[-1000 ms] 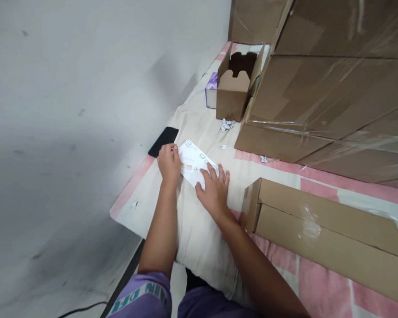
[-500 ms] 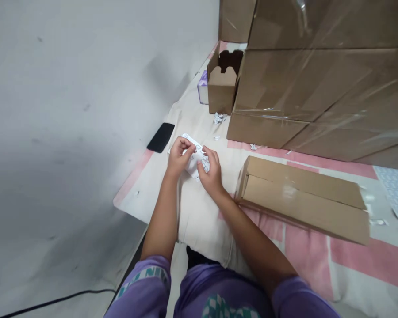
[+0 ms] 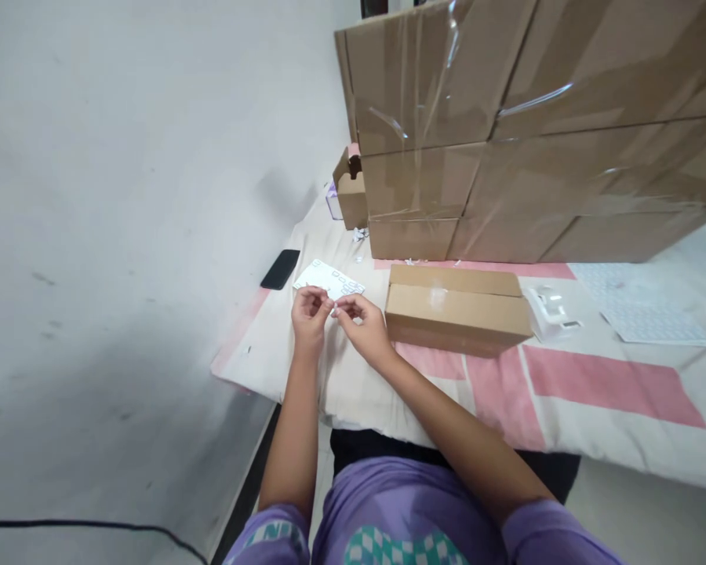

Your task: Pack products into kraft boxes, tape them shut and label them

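Observation:
My left hand [image 3: 309, 312] and my right hand [image 3: 362, 323] meet at the fingertips, both closed in a pinch. Between them shows a speck of something whitish, too small to name. Just beyond my fingers a white sheet with small printed outlines [image 3: 323, 275] lies on the bedding, its near edge partly hidden by my hands. To the left of the sheet rests a black phone [image 3: 280, 269]. A long closed cardboard box [image 3: 456, 310] lies to the right of my right hand.
Large taped cartons [image 3: 423, 157] stand along the back. A small open carton [image 3: 351, 196] and a purple-and-white pack [image 3: 333, 202] sit near the wall, beside crumpled paper [image 3: 360, 235]. Right of the long box are clear plastic packaging [image 3: 550, 314] and patterned sheets [image 3: 653, 314].
My hands have left the printed sheet, which now lies flat beyond them, and have come together at the fingertips. The camera view has shifted, showing more of the right side.

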Motion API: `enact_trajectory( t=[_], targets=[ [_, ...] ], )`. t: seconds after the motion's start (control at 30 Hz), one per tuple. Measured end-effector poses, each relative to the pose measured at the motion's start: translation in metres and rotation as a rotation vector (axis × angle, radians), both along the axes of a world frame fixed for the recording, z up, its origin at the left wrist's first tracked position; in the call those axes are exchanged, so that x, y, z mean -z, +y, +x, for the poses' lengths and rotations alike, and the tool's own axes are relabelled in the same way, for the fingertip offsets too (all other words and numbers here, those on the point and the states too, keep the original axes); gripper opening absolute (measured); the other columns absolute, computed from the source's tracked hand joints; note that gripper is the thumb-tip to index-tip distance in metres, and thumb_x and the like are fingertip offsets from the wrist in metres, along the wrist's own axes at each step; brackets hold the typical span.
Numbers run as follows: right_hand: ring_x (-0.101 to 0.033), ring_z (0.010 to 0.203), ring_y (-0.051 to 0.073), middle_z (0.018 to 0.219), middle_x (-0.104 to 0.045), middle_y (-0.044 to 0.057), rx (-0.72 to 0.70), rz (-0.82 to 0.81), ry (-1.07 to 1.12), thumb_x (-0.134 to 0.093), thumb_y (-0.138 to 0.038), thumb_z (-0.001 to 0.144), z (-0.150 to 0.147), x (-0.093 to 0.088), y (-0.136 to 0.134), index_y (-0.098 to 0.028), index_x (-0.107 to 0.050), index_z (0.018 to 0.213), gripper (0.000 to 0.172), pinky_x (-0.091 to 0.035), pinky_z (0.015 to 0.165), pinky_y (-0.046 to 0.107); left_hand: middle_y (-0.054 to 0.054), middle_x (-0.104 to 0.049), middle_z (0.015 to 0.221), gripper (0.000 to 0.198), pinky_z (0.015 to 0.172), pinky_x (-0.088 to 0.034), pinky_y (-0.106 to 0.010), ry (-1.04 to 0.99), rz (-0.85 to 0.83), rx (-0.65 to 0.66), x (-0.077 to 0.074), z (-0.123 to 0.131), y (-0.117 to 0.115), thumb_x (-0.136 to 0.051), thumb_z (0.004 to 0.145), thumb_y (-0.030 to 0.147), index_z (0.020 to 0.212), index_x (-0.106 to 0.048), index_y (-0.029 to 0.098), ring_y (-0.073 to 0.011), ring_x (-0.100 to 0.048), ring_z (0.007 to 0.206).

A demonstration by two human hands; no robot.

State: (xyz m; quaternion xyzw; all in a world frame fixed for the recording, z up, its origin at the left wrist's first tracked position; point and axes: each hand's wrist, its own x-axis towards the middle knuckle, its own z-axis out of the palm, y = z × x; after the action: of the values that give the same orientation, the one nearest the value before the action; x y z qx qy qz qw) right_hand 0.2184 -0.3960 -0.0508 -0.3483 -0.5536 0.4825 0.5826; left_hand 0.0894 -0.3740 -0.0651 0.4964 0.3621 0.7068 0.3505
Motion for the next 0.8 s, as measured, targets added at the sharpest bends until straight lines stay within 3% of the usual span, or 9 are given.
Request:
enact_trajectory(
  t=[0.17,0.3,0.5,0.67,0.8],
  targets=[
    [-0.066,0.070,0.014,0.076,-0.070,0.000,-0.147,-0.117,0.046,-0.069,-0.029,0.081,0.020,-0.008,-0.038,-0.019,-0.067,0.094,0.017,-0.051,0.068,0.026,0.003,-0.059,0.079,0.039,0.056,-0.042,-0.016,-0.062,-0.005,0.054,-0.005,0.024,-0.036,-0.091,0.072,0.036,0.089,-0.059,0.020,-0.0075,-0.055,0.066],
    [-0.062,0.060,0.012,0.070,-0.067,-0.001,-0.097,-0.125,0.074,-0.068,-0.032,0.084,0.025,-0.013,-0.063,-0.020,-0.065,0.087,0.013,-0.051,0.061,0.025,0.003,-0.058,0.076,0.039,0.058,-0.046,-0.016,-0.090,0.001,0.098,-0.015,0.036,-0.055,-0.090,0.073,0.038,0.089,-0.058,0.020,-0.0077,-0.056,0.065],
    [-0.063,0.059,0.012,0.069,-0.068,-0.001,-0.035,-0.035,0.014,-0.064,-0.028,0.086,0.030,-0.025,-0.079,-0.020,-0.071,0.099,0.016,-0.050,0.060,0.024,0.004,-0.056,0.073,0.039,0.058,-0.046,-0.017,-0.064,0.037,0.119,-0.026,0.037,-0.071,-0.090,0.073,0.040,0.087,-0.058,0.020,-0.0086,-0.056,0.065],
    [-0.065,0.063,0.012,0.071,-0.070,0.000,0.040,0.073,-0.089,-0.064,-0.026,0.086,0.043,-0.043,-0.089,-0.019,-0.072,0.090,0.011,-0.049,0.061,0.023,0.003,-0.057,0.075,0.032,0.065,-0.049,-0.019,0.012,0.107,0.084,-0.037,0.038,-0.079,-0.089,0.076,0.033,0.087,-0.061,0.020,-0.0095,-0.058,0.069],
    [-0.058,0.057,0.010,0.066,-0.066,-0.001,0.178,0.169,-0.099,-0.062,-0.025,0.089,0.057,-0.051,-0.100,-0.019,-0.070,0.083,0.012,-0.045,0.055,0.021,0.002,-0.059,0.075,0.026,0.063,-0.047,-0.020,0.091,0.157,0.102,-0.049,0.053,-0.084,-0.087,0.078,0.027,0.087,-0.063,0.020,-0.0096,-0.057,0.067]
  ],
)
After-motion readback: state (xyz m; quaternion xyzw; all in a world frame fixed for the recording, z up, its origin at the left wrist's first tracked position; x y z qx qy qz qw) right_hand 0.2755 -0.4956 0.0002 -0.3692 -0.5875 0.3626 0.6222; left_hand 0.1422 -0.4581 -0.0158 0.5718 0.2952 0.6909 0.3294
